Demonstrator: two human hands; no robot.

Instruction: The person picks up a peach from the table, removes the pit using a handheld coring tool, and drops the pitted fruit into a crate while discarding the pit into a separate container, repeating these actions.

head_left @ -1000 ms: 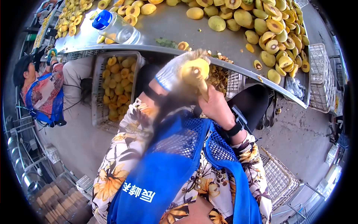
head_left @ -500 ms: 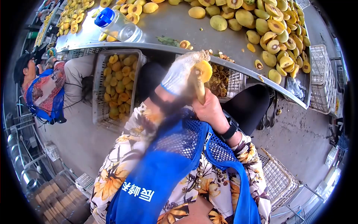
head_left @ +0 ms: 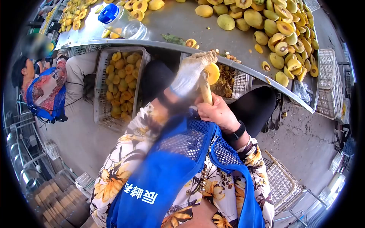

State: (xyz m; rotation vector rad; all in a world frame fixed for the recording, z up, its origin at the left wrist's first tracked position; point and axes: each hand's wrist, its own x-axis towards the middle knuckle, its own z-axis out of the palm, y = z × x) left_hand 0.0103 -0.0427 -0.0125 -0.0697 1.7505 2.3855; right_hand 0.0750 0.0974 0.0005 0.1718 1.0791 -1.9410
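Observation:
My left hand (head_left: 191,74), in a white knit glove, is closed around a halved yellow peach (head_left: 214,74) whose cut face is turned toward my right. My right hand (head_left: 219,113), bare with a black wristband, grips the pale wooden handle of a pitting tool (head_left: 206,92). The tool's upper end touches or overlaps the peach half; its tip is hidden there. Both hands are over my lap, just before the metal table's edge. Below and behind them, a crate (head_left: 240,84) holds cut peach pieces with brown centres.
Halved peaches (head_left: 283,47) are heaped on the metal table (head_left: 178,22), with a blue-capped water bottle (head_left: 127,24) at left. A peach-filled crate (head_left: 97,102) stands on the floor to my left. Another person (head_left: 47,89) sits beyond it. More crates (head_left: 329,83) stand at right.
The view has shifted slightly. My hands stay together, with the tool still at the peach half, which appears turned a little. The person at left has moved slightly.

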